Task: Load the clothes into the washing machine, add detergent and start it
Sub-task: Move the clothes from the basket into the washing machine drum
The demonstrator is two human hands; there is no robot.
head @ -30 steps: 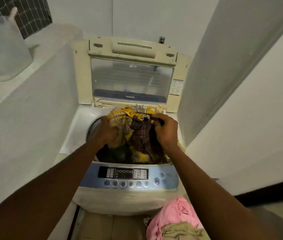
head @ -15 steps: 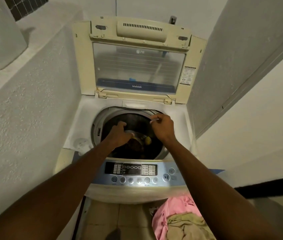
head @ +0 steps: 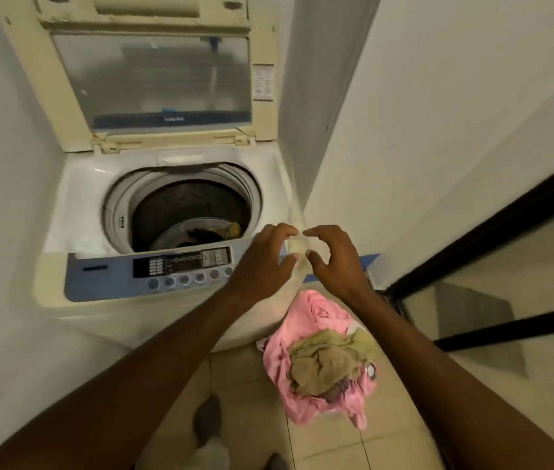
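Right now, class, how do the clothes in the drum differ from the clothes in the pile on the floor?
The drum clothes are dark and yellow, lying low inside the washer; the floor pile is pink and olive, heaped beside the machine. The drum clothes are mostly hidden; the floor pile is in full view. Both are crumpled and untouched by either hand.

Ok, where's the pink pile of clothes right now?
On the floor at lower right of the head view, the pink pile sits beside the washing machine, below both hands.

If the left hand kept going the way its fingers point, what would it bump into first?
Probably the right hand: the left hand curls toward it, fingertips nearly meeting, with only a narrow gap between. Depth is hard to judge.
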